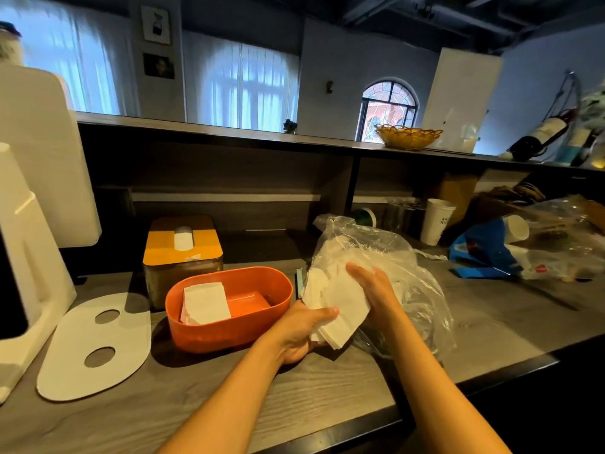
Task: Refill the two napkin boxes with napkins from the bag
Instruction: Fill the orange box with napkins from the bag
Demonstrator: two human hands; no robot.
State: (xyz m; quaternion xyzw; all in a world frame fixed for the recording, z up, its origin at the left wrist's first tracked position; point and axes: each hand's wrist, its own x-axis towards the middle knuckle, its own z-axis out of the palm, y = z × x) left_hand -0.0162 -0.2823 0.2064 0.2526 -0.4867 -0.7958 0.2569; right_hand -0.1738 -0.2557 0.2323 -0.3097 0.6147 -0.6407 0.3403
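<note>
An open orange oval napkin box [229, 335] stands on the grey counter with a small stack of white napkins [204, 303] inside at its left end. Behind it stands a second box [183, 253] with a yellow lid and a napkin poking from its slot. A clear plastic bag [393, 257] of napkins lies to the right. My left hand [304, 332] grips a thick stack of white napkins [334, 303] from below, thumb on top. My right hand [376, 293] presses flat on the stack's right side, fingers straight, just in front of the bag's mouth.
A white oval lid [95, 348] with two holes lies flat to the left of the orange box. A white appliance [29, 257] stands at far left. Paper cups [435, 221], a blue bag [481, 253] and crumpled plastic crowd the right. A shelf wall rises behind.
</note>
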